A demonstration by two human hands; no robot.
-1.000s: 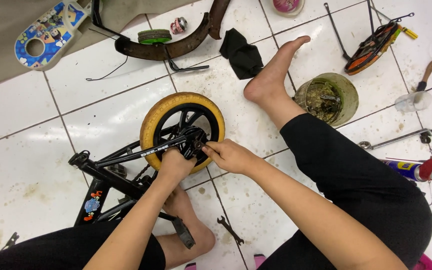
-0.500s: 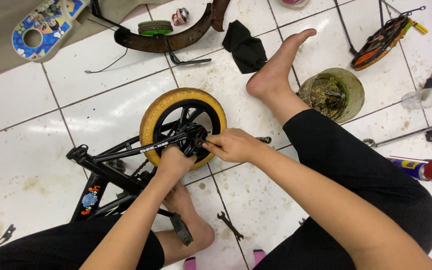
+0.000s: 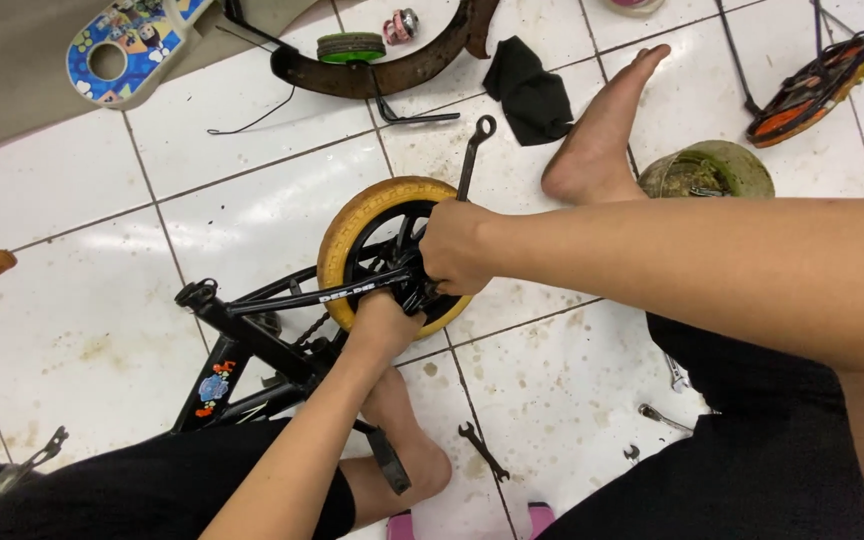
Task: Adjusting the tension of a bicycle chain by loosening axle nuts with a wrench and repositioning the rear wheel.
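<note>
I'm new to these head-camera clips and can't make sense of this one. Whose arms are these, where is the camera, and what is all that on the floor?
The camera sits on a person's head and looks down, so both arms are their own. They sit on a white tiled floor with a small black bicycle frame between their legs. The left hand grips the frame at the yellow-tyred wheel. The right hand holds a wrench at the hub. Around lie a smaller spanner, a black cloth and a green bucket.
</note>
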